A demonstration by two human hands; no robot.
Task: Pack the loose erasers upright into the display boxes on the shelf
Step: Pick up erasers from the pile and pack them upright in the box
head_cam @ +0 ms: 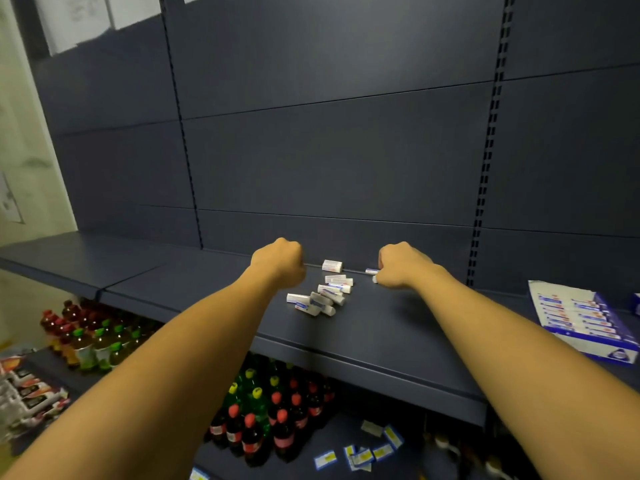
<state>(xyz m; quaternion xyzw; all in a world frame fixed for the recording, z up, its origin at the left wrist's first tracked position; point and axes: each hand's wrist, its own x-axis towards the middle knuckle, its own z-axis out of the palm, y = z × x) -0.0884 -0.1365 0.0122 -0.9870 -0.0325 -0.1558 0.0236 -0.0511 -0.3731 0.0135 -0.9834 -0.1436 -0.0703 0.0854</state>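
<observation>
Your right hand (pixel 401 266) pinches small white erasers (pixel 372 274) on the smooth dark shelf (pixel 381 334); left hand (pixel 278 263) curled, contents indiscernible.

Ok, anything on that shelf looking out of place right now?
Yes: the loose erasers lie jumbled on their sides mid-shelf, not upright in the display box at right. One eraser lies apart by the back panel.

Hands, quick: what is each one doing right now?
Left hand: fingers curled; whether it holds anything cannot be told.
Right hand: curled around small white paper-sleeved erasers at the shelf's back.
</observation>
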